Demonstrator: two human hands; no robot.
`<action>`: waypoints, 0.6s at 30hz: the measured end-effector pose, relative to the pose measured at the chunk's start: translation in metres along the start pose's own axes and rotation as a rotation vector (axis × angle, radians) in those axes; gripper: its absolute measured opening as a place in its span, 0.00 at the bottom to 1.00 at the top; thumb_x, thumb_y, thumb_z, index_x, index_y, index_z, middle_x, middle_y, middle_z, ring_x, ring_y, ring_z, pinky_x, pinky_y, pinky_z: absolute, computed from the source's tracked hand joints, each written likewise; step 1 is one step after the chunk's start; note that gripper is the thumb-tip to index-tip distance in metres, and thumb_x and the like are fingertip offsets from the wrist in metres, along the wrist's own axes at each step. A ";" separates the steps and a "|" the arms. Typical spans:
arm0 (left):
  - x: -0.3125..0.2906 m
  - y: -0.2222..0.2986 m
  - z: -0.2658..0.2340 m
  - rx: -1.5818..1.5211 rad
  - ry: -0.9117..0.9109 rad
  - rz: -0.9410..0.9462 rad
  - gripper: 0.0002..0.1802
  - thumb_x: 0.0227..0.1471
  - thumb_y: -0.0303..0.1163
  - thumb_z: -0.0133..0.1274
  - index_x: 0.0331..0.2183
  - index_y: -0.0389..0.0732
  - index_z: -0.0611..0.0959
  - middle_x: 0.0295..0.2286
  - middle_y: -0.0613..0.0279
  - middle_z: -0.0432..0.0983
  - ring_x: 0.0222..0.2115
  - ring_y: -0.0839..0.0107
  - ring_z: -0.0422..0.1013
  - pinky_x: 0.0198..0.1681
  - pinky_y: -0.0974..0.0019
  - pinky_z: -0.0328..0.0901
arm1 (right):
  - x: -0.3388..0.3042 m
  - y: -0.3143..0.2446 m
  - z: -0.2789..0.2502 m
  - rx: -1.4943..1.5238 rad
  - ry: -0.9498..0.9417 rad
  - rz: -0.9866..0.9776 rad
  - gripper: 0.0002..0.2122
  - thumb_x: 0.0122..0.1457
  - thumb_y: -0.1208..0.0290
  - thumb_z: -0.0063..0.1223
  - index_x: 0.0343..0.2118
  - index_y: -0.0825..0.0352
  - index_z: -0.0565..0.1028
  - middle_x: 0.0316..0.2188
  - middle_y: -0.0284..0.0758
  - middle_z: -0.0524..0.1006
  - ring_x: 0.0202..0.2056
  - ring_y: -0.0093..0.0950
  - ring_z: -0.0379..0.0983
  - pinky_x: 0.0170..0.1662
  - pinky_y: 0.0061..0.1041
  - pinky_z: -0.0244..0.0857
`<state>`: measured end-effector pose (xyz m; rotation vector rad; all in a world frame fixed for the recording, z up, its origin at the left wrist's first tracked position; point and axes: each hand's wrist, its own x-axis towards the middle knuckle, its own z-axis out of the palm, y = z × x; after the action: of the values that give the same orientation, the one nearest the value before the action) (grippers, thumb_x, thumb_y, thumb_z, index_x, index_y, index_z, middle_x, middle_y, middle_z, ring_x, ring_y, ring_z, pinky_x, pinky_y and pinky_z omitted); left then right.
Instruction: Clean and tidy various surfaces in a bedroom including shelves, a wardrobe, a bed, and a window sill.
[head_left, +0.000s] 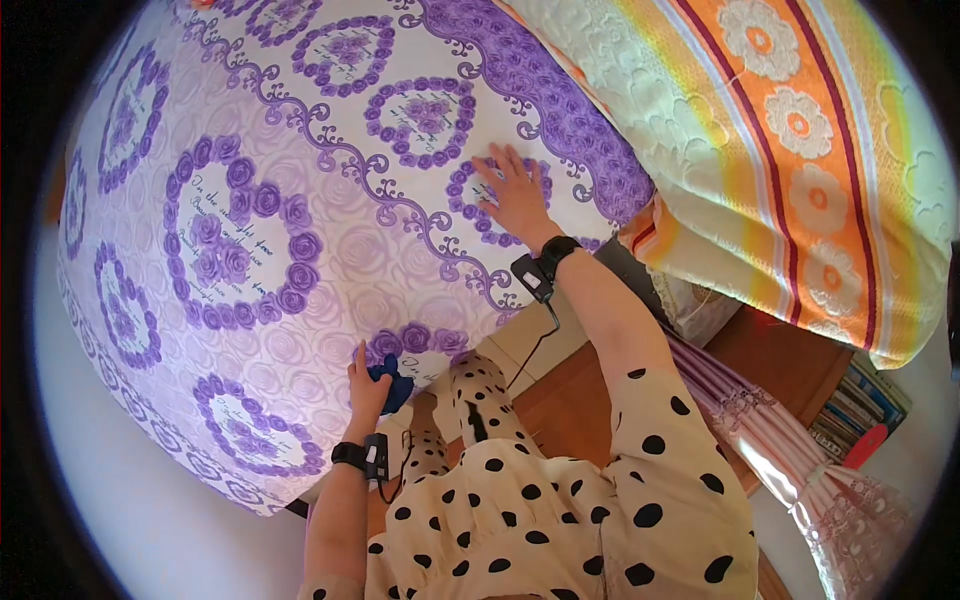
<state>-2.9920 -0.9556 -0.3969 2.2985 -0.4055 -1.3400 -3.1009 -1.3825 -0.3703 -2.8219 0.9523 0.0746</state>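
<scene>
A white and purple sheet (345, 235), printed with roses, hearts and scrollwork, covers a bed. My right hand (518, 200) lies flat on it with fingers spread, over one of the rose hearts near the purple border. At the sheet's near edge, my left hand (366, 390) has a small dark blue bunched thing (398, 384), which looks like cloth, against its thumb and fingers. One of that hand's fingers points forward along the sheet. The blue thing's exact shape is partly hidden by the hand.
Along the bed's right side lies a thick striped orange, yellow and white blanket (800, 170) with flower patterns. Pink gathered curtains (770, 440) hang at lower right, beside a shelf of books (860, 405). Brown wooden flooring (560, 400) shows below the bed's edge.
</scene>
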 end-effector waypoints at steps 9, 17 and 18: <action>-0.004 -0.047 0.001 0.022 -0.059 0.063 0.45 0.39 0.30 0.53 0.62 0.50 0.61 0.47 0.42 0.65 0.47 0.48 0.65 0.53 0.55 0.61 | -0.216 0.101 0.016 -0.048 -0.013 0.847 0.28 0.55 0.63 0.53 0.59 0.65 0.62 0.58 0.49 0.63 0.60 0.44 0.57 0.60 0.46 0.52; -0.034 -0.106 -0.001 0.006 -0.096 0.037 0.42 0.39 0.36 0.55 0.60 0.48 0.66 0.47 0.40 0.65 0.47 0.45 0.66 0.52 0.53 0.63 | -0.112 -0.137 0.070 0.268 0.091 0.038 0.26 0.47 0.74 0.56 0.54 0.62 0.69 0.60 0.41 0.61 0.62 0.42 0.54 0.62 0.47 0.48; -0.041 -0.120 -0.004 0.013 -0.092 0.018 0.42 0.39 0.36 0.55 0.60 0.48 0.66 0.47 0.40 0.65 0.47 0.45 0.66 0.51 0.53 0.63 | -0.104 -0.176 0.069 0.227 0.031 -0.134 0.32 0.46 0.74 0.58 0.58 0.59 0.66 0.63 0.41 0.57 0.62 0.43 0.54 0.62 0.48 0.49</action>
<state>-3.0049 -0.8329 -0.4257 2.2442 -0.4647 -1.4426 -3.0766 -1.1712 -0.4042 -2.6734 0.7236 -0.0887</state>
